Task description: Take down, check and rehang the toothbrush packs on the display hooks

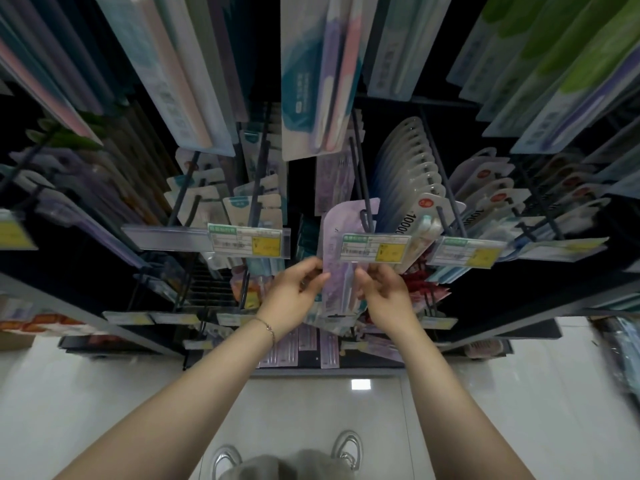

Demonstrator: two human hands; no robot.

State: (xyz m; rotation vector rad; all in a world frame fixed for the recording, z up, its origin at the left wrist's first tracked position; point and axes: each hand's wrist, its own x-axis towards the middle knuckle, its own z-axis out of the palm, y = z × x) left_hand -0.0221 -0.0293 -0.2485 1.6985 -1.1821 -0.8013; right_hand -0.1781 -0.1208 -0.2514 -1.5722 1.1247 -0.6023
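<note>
A lilac toothbrush pack (341, 289) hangs upright at the front end of a black display hook (366, 216), its hang hole around the hook tip. My left hand (296, 292) pinches the pack's left edge. My right hand (384, 292) pinches its right edge. A price tag (374, 248) with a yellow patch covers the pack's middle. More lilac packs (334, 188) hang further back on the same hook.
Neighbouring hooks carry white packs (415, 174) on the right and teal-white packs (249, 202) on the left, each with a price tag rail (249, 239). Long packs (311, 81) hang overhead. Lower hooks with packs (308, 344) lie under my hands, over pale floor (104, 393).
</note>
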